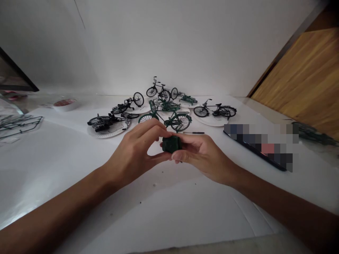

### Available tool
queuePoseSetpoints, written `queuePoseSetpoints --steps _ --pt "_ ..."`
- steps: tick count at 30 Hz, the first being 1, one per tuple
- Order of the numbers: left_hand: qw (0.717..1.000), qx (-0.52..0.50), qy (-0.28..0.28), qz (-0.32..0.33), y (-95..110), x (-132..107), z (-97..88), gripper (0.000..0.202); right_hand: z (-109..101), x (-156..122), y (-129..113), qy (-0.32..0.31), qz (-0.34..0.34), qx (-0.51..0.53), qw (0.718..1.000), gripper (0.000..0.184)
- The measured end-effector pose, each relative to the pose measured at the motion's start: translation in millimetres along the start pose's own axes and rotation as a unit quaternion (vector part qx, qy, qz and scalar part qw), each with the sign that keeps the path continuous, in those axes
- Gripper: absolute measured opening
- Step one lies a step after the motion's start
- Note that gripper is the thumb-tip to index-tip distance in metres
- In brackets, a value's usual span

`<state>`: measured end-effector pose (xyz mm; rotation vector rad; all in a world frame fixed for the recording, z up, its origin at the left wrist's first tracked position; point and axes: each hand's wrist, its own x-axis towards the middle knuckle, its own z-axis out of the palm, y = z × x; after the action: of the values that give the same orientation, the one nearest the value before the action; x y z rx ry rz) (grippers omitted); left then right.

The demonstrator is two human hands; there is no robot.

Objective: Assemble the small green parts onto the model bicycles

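A small dark green block-shaped part (171, 144) is pinched between the fingers of my left hand (135, 150) and my right hand (201, 157). The fingers hide most of it, and its exact kind is hard to tell. Just beyond my hands stands a green model bicycle (165, 118), its front wheel close behind my left fingers. A thin dark-handled screwdriver (194, 132) lies on the white surface (169, 208) beyond my right hand, not touching it.
Several black model bicycles, such as one (214, 111) on a paper plate (209, 121), stand or lie at the back. A phone (254, 151) lies to the right, a tape roll (65, 104) back left, and a dark green parts frame (18, 125) at left.
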<state>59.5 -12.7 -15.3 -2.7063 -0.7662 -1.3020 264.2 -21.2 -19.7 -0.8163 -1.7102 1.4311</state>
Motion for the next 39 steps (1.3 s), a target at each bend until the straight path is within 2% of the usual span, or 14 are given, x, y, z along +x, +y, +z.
queuePoseSetpoints --steps 3,9,14,19,25,31,36,39 --pt "0.999 0.043 -0.009 0.009 1 -1 1.0 0.022 5 -2 -3 0.0 0.001 -0.022 1.0 0.04" --pt "0.989 0.141 -0.011 0.046 5 -2 6.4 0.02 9 -4 -1 0.051 -0.012 -0.117 0.992 0.035" --pt "0.998 0.005 -0.019 -0.065 -2 -1 5.0 0.032 2 -3 5 0.066 -0.061 -0.16 0.983 0.039" --pt "0.994 -0.089 -0.04 -0.057 -10 0 0.8 0.02 -11 -1 9 0.06 -0.119 -0.251 0.959 0.035" --pt "0.999 -0.026 -0.046 -0.002 -9 0 -1.2 0.012 -16 0 9 0.033 -0.206 -0.335 0.919 0.035" --pt "0.995 0.056 -0.064 0.056 -8 0 -4.7 0.006 -19 -1 8 0.008 -0.222 -0.397 0.89 0.036" --pt "0.994 0.058 -0.066 0.059 -3 -1 -2.2 0.002 -19 -1 5 0.001 -0.235 -0.431 0.871 0.031" --pt "0.998 0.006 -0.063 0.007 -1 -2 0.4 0.003 -19 -1 4 0.01 -0.222 -0.421 0.879 0.03"
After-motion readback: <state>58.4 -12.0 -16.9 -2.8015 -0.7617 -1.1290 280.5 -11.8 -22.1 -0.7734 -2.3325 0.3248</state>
